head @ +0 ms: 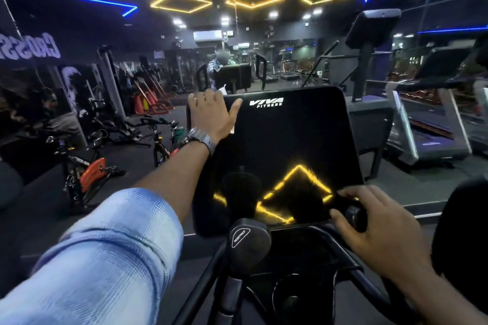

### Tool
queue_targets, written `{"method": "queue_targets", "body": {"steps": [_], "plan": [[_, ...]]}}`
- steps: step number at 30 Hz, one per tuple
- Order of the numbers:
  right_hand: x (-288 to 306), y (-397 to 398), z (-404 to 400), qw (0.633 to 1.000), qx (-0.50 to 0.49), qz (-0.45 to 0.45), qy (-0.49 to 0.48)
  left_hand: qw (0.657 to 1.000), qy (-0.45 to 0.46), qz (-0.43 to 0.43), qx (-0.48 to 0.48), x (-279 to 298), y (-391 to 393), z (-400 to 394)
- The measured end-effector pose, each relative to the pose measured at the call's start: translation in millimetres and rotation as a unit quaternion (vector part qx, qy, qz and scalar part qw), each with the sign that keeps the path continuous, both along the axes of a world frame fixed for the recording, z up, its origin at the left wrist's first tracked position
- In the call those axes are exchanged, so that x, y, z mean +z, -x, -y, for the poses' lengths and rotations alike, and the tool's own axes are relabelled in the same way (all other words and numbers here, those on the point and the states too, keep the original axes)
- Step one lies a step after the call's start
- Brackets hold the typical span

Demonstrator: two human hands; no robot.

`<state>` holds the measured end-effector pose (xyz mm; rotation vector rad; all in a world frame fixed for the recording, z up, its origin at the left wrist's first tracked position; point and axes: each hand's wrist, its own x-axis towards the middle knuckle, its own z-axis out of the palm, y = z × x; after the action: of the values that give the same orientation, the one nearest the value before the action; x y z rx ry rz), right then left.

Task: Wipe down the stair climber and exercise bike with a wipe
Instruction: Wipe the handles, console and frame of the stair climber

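Nearest us is our own rolled blue sleeve (100, 253) at seven o'clock, and from it the forearm runs up toward eleven o'clock to our left hand (211, 113), which lies flat on the top-left corner of the stair climber's console (285, 145). Its fingers (204, 99) are straight and slightly spread, thumb out toward the logo; a sliver of white under the palm and past the fingertips is probably the wipe (223, 91), though we cannot make it out clearly. The dark screen spreads from that hand toward four o'clock, its long side running across us, so we judge the next stroke should sweep rightward and down over the glass. Below the console, the round resistance knob (249, 239) sits at six o'clock. Farther right, at four o'clock, our right hand (377, 229) curls its fingers round the black handlebar grip (355, 215) just beside the screen's lower-right corner, steadying us. The left hand is plainly the working one. Exercise bikes (84, 166) stand well apart at nine o'clock.
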<state>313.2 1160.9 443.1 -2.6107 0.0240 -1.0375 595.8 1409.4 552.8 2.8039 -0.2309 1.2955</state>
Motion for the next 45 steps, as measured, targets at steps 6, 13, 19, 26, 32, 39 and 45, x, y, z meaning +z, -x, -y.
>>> {"method": "queue_targets", "body": {"steps": [6,13,19,26,32,39,45], "plan": [[50.6,-44.5,-38.6,0.974,0.08,-0.112,0.178,0.996,-0.056,0.001,-0.075,-7.3,6.0,35.6],[59.4,-92.5,-70.0,0.944,0.129,-0.103,0.285,0.995,-0.077,0.014,-0.068,-14.8,6.8,3.9],[57.6,-112.5,-65.9,0.942,0.118,-0.085,0.301,0.996,0.076,-0.011,-0.04,-72.3,38.9,-34.8],[61.5,-127.1,-65.7,0.938,0.151,-0.061,0.305,0.995,0.096,-0.035,0.008,-202.1,122.8,-25.0],[53.1,-131.5,-60.9,0.913,0.197,-0.135,0.33,0.996,0.069,-0.058,0.007,-196.4,124.1,-27.6],[42.0,-137.0,-52.6,0.898,0.156,-0.235,0.337,0.998,0.039,-0.047,0.0,-76.0,42.2,-17.2],[46.3,-135.7,-53.5,0.896,0.159,-0.234,0.343,0.992,-0.086,-0.045,-0.075,-6.7,0.5,7.0]]}}
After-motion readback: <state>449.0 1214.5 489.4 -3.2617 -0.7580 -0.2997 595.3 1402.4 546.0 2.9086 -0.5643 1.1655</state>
